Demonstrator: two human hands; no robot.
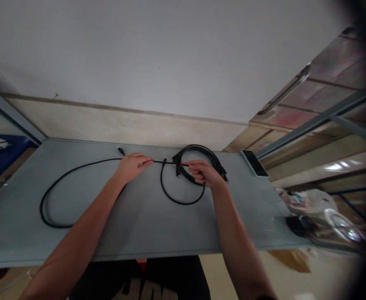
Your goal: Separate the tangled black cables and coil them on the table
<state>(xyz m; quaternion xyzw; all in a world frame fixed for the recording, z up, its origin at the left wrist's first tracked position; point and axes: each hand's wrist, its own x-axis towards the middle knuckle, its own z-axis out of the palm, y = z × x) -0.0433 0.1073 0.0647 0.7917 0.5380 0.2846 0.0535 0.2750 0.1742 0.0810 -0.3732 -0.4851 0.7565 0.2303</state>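
Note:
A long black cable (61, 177) lies on the grey table (145, 216); it sweeps in a wide loop to the left and forms a smaller loop near the middle. My left hand (132, 166) pinches the cable near the table's far edge. My right hand (205, 173) grips the same cable a short way to the right, next to a coiled bundle of black cable (201, 152). The stretch between my hands is pulled straight. One cable plug (120, 151) rests just beyond my left hand.
A phone (254, 163) lies face up at the table's far right corner. Plastic bags and clutter (323, 221) sit off the right end. A white wall rises behind the table, a blue object (1, 156) lies at the left, and metal shelf frames stand at the right.

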